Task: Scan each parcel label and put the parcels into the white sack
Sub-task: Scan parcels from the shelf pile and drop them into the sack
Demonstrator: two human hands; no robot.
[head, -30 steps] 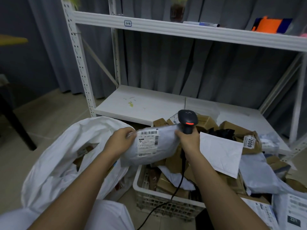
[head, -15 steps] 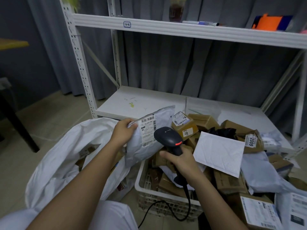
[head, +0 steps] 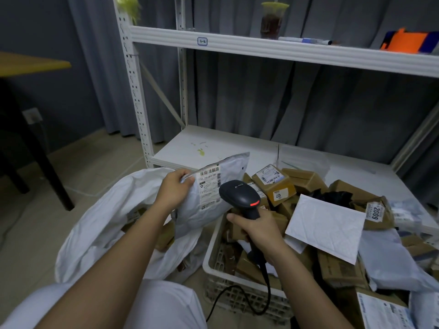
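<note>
My left hand grips the top left corner of a grey poly-mailer parcel, held upright with its barcode label facing me. My right hand is closed around the handle of a black barcode scanner; its head points left at the label and a red light glows on it. The open white sack lies on the floor below and left of the parcel, with several brown parcels inside.
A white plastic crate heaped with brown boxes, a white padded envelope and grey mailers sits at the right. Behind it stands a white metal shelf rack. A dark table leg stands at the left. The scanner cable loops over the crate front.
The scanner came away from behind the parcel and now aims at the label from the right. My left hand tilted the parcel upright, and the view shifted slightly closer.
</note>
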